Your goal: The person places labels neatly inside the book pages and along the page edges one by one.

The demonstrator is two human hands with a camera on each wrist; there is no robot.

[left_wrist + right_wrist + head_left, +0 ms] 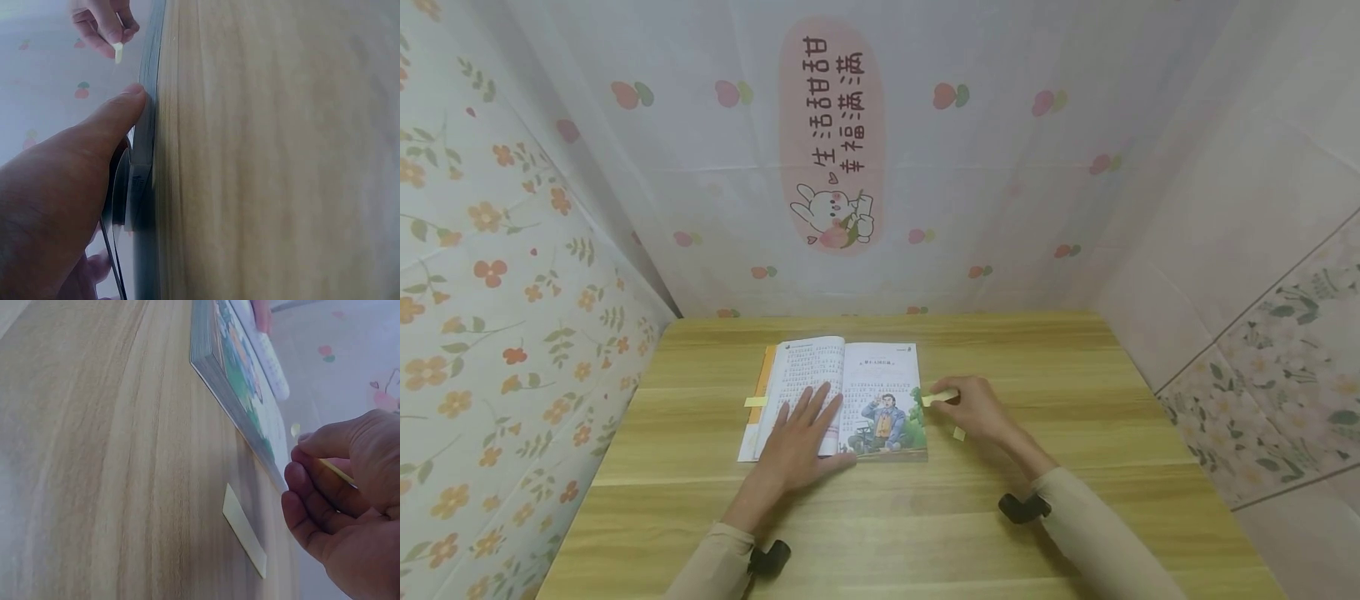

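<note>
An open book [883, 358] lies on the table, text on its left page and a drawing of a seated person on its right page. My left hand [801, 442] rests on the left page with fingers spread, its thumb [119, 112] along the book's lower edge. Just beyond the right page edge, my right hand [973, 407] pinches a pale yellow strip [942, 397] between thumb and fingers. In the right wrist view, the curled fingers hide part of that strip. Another pale yellow strip [244, 531] lies flat on the table beside the right hand.
A third yellow strip [756, 402] sticks out at the book's left edge, near an orange cover edge [765, 375]. The wood-grain table [895, 533] meets a printed curtain [1000, 208] at the back. Patterned sheets hang left and right.
</note>
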